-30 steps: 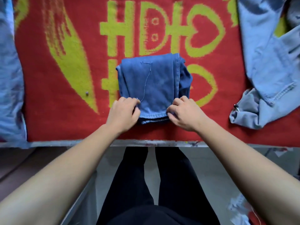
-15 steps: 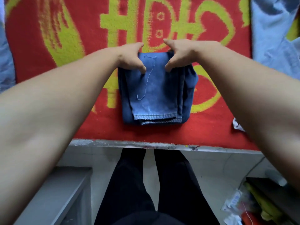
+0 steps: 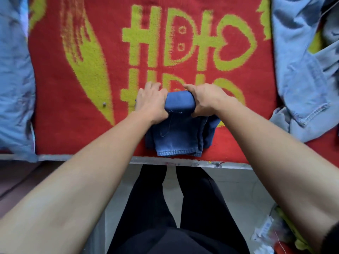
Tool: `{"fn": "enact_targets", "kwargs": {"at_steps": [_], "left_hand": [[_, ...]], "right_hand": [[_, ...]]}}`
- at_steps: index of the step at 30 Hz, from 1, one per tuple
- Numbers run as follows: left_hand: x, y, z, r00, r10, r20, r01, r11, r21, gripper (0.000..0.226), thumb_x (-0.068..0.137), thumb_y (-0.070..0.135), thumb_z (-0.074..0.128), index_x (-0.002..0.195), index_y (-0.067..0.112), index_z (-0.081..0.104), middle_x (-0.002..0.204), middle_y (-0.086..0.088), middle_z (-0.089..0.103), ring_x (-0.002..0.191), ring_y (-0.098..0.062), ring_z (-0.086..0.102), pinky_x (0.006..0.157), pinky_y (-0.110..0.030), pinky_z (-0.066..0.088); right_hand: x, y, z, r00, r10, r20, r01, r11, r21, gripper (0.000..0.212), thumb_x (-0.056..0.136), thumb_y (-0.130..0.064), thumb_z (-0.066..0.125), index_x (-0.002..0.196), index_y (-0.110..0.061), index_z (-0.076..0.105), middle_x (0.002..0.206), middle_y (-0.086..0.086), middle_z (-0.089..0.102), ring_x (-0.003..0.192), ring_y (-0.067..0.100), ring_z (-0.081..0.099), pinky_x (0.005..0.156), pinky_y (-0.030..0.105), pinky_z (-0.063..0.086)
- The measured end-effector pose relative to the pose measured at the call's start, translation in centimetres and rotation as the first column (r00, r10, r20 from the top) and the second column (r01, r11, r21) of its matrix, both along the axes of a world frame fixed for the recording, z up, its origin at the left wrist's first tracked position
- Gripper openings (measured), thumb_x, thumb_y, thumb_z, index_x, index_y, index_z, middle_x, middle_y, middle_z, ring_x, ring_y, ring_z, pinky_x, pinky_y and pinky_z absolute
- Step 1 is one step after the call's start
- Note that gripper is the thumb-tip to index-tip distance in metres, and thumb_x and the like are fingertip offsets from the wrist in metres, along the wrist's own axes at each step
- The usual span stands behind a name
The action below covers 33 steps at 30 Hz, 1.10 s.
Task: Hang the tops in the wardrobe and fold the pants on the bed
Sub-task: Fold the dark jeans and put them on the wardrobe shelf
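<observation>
Your left hand and right hand each curl a tight grip round the far fold of the pants, one at either side, likely so the thick bundle turns over evenly toward you. The pants lie on the bed's red blanket, close to its near edge. They are dark blue denim, folded small, hems facing you, with a loose thread trailing across the top.

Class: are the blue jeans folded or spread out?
Folded: the jeans form a compact stack; left hand and right hand grip its far fold.
</observation>
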State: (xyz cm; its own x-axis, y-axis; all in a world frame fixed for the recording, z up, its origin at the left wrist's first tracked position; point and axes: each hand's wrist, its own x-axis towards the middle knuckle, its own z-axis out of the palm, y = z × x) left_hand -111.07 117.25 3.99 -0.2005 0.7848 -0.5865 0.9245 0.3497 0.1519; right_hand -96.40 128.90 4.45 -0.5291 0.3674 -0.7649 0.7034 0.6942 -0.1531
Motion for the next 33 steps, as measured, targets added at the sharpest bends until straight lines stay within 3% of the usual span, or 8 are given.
{"fn": "enact_targets", "kwargs": {"at_steps": [2,5,9,12,15,21,29,33], "left_hand": [[0.1,-0.7,2.2,1.000,0.019,0.004,-0.019,1.000,0.021,0.032,0.070,0.024,0.067,0.099,0.022,0.053,0.107,-0.006,0.062,0.108,-0.029,0.053,0.092,-0.042,0.043],[-0.3,-2.0,6.5,0.998,0.063,-0.007,-0.062,0.996,0.070,0.032,0.070,0.018,0.063,0.098,0.022,0.049,0.094,-0.005,0.065,0.093,-0.032,0.062,0.081,-0.042,0.047],[-2.0,-3.4,13.6,0.994,0.093,-0.050,-0.080,0.971,0.224,0.067,0.069,0.015,0.062,0.132,0.027,0.045,0.104,-0.003,0.068,0.099,-0.031,0.064,0.069,-0.036,0.049],[-3.9,-4.0,19.9,0.988,0.099,-0.119,-0.048,0.929,0.368,0.083,0.067,0.016,0.064,0.145,0.026,0.036,0.106,0.001,0.066,0.102,-0.027,0.062,0.069,-0.035,0.050],[-5.2,-4.9,26.1,0.971,0.153,-0.185,-0.053,0.888,0.456,0.082,0.067,0.020,0.062,0.144,0.028,0.035,0.107,0.004,0.066,0.101,-0.027,0.063,0.069,-0.035,0.050],[-3.8,-9.7,34.0,0.898,0.378,-0.225,-0.167,0.767,0.620,0.079,0.068,0.024,0.066,0.142,0.031,0.041,0.108,0.005,0.065,0.100,-0.024,0.064,0.070,-0.034,0.052],[5.3,-20.5,36.9,0.734,0.614,-0.291,-0.330,0.696,0.637,0.063,0.068,0.025,0.063,0.129,0.033,0.050,0.111,0.006,0.065,0.105,-0.023,0.061,0.076,-0.035,0.053],[10.0,-28.6,38.5,0.617,0.715,-0.329,-0.455,0.665,0.593,0.055,0.068,0.024,0.059,0.122,0.031,0.052,0.109,0.005,0.065,0.103,-0.023,0.062,0.076,-0.034,0.052]], "right_hand": [[0.3,-1.1,2.0,0.998,-0.005,-0.057,0.011,0.994,0.107,0.101,0.073,-0.030,0.068,0.157,-0.033,0.012,0.111,0.008,0.067,0.096,0.034,0.064,0.068,0.035,0.048],[0.4,-2.9,6.4,0.994,-0.015,-0.107,0.038,0.975,0.219,0.102,0.073,-0.026,0.063,0.158,-0.033,0.007,0.098,0.004,0.067,0.079,0.032,0.061,0.061,0.032,0.040],[-0.7,-4.8,13.6,0.971,-0.026,-0.237,0.109,0.933,0.344,0.089,0.070,-0.029,0.068,0.151,-0.029,0.030,0.114,-0.004,0.066,0.100,0.026,0.067,0.071,0.033,0.046],[-2.3,-5.5,20.0,0.939,-0.022,-0.343,0.178,0.885,0.430,0.067,0.069,-0.031,0.073,0.131,-0.028,0.049,0.106,-0.005,0.068,0.094,0.025,0.068,0.066,0.031,0.044],[-4.0,-5.6,26.4,0.913,0.058,-0.404,0.171,0.844,0.509,0.048,0.067,-0.028,0.071,0.112,-0.026,0.054,0.097,-0.006,0.067,0.087,0.024,0.068,0.062,0.030,0.040],[-4.9,-7.6,35.1,0.808,0.331,-0.487,0.053,0.783,0.620,0.054,0.072,-0.029,0.071,0.122,-0.027,0.051,0.103,-0.005,0.065,0.090,0.022,0.065,0.064,0.032,0.041],[-0.6,-14.8,36.7,0.621,0.554,-0.555,-0.129,0.771,0.624,0.070,0.076,-0.034,0.069,0.139,-0.036,0.040,0.121,-0.007,0.060,0.106,0.022,0.060,0.075,0.037,0.051],[0.3,-21.6,37.2,0.509,0.657,-0.556,-0.296,0.740,0.603,0.061,0.076,-0.030,0.065,0.134,-0.035,0.045,0.120,-0.006,0.061,0.109,0.023,0.061,0.078,0.036,0.050]]}}
